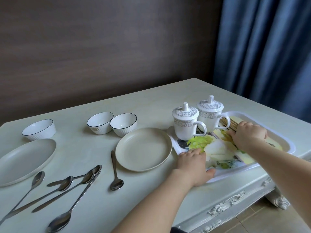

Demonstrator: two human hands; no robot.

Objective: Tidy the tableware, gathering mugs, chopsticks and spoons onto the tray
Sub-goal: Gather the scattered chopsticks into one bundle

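A white tray (286, 142) with a flower print lies at the table's right front edge. Two lidded white mugs stand on its far left part, one nearer (185, 123) and one behind (210, 113). A bundle of wooden chopsticks (231, 124) lies on the tray, and my right hand (247, 137) grips it from above. My left hand (195, 167) holds the tray's near left rim, thumb on the front edge. Several steel spoons (67, 182) lie scattered on the table at the front left, and one more spoon (115, 172) lies beside the round plate.
A round beige plate (143, 148) sits just left of the tray. An oval plate (23, 158) lies at the far left. Three white bowls (123, 123) stand behind the plates. The carved table edge (235, 200) runs along the front right, with a blue curtain (269, 47) behind.
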